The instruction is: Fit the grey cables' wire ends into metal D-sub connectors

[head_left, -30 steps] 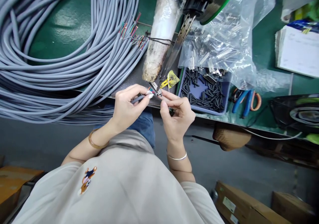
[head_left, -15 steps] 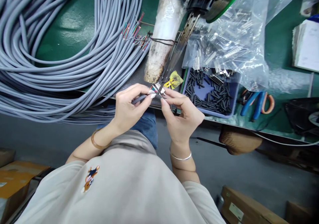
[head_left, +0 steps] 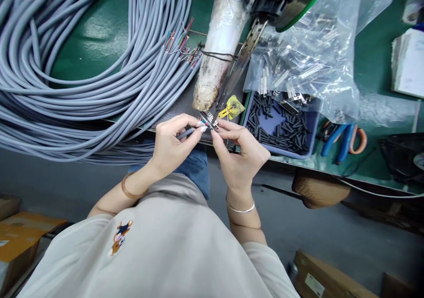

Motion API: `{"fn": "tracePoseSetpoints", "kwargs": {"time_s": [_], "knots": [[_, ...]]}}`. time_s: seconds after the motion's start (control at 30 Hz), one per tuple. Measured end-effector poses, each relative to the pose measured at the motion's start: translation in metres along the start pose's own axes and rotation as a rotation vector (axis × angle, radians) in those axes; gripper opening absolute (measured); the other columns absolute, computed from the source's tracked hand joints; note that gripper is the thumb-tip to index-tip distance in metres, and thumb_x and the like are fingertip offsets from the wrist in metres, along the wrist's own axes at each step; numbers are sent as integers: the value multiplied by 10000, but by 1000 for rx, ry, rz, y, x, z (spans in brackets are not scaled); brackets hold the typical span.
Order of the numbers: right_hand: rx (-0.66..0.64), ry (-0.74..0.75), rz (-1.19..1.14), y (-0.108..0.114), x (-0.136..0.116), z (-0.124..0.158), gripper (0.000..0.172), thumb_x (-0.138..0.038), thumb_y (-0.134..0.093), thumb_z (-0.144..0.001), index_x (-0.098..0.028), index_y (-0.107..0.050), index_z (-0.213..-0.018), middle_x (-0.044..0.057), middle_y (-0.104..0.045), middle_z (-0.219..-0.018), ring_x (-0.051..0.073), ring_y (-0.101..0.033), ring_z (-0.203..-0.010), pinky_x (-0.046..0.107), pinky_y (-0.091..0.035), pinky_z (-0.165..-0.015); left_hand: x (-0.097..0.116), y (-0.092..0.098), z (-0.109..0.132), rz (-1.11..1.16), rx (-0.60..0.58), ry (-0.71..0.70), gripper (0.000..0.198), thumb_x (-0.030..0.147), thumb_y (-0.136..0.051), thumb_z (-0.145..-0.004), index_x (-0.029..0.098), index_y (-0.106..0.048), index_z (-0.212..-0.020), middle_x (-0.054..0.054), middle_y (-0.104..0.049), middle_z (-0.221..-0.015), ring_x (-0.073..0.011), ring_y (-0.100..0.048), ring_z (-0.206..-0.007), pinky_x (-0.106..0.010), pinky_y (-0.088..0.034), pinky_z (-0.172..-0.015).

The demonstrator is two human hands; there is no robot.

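My left hand (head_left: 175, 141) is closed in a pinch on the stripped end of a grey cable (head_left: 184, 134), whose coloured wires show at the fingertips. A metal multi-pin connector (head_left: 207, 116) lies just beyond both hands' fingertips. My right hand (head_left: 241, 150) is pinched beside it on what looks like a thin wire, partly hidden by the fingers. The soldering iron (head_left: 240, 52) slants down from above, its dark tip between my hands at the connector. Tied against it is a white tube (head_left: 220, 32) wrapped in plastic, scorched at its lower end.
Bundled grey cables (head_left: 109, 94) cover the left of the green bench (head_left: 374, 46). At right are a blue tray (head_left: 270, 120) of small black sleeves, a plastic bag (head_left: 308, 55) of metal connectors, blue-and-orange pliers (head_left: 344, 141), a solder spool (head_left: 301, 4) and a yellow piece (head_left: 234, 107).
My right fingertips have shifted slightly left, closer to my left fingertips. My left hand stays almost in place with the cable. The view has moved slightly.
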State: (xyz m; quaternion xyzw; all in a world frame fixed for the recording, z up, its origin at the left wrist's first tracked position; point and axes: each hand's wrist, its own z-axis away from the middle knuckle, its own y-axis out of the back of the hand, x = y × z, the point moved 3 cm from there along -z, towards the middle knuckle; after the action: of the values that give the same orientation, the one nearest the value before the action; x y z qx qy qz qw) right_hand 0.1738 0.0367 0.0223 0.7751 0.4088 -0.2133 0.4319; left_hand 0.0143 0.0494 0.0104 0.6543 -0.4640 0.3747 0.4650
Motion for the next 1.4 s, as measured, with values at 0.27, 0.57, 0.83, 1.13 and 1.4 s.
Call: {"fn": "tracePoseSetpoints", "kwargs": {"time_s": [0.27,0.57,0.83,1.13,1.4], "knots": [[43,73,21,0,-3,-5,71,-202,-714,-940,-265,-698,-912,-6,-812,-1036,187,-791,-929,326,-642,-840,7,3,-3,-13,18,-102,55,171,-714,-880,170,-734,-828,-33,-769,-824,-112,-637,-681,-237,-480,-638],[20,63,4,3,-3,2,128,-146,-703,-930,-254,-652,-886,9,-815,-1060,162,-794,-870,281,-650,-765,6,3,-1,-25,-24,-103,57,156,-704,-868,167,-732,-819,-27,-757,-785,-98,-602,-616,-213,-427,-554],[2,84,83,2,-2,5,99,-187,-683,-952,-257,-650,-889,12,-818,-1066,172,-798,-873,304,-653,-774,5,2,0,-41,-39,-127,62,127,-700,-863,165,-709,-815,-18,-748,-781,-97,-594,-620,-219,-434,-582],[17,-107,12,18,8,15,27,-241,-719,-946,-237,-697,-933,-17,-807,-894,131,-771,-679,234,-595,-595,3,3,12,-42,-330,-149,50,131,-676,-926,143,-719,-903,-43,-780,-855,-119,-672,-708,-218,-478,-663],[623,152,-244,80,18,5,190,-445,-766,-908,-278,-752,-818,-114,-553,-494,52,-400,-285,226,-257,-300,-7,12,46,-220,-986,-79,160,181,-639,-974,177,-776,-1058,-57,-820,-1005,-183,-763,-867,-253,-502,-748]]}}
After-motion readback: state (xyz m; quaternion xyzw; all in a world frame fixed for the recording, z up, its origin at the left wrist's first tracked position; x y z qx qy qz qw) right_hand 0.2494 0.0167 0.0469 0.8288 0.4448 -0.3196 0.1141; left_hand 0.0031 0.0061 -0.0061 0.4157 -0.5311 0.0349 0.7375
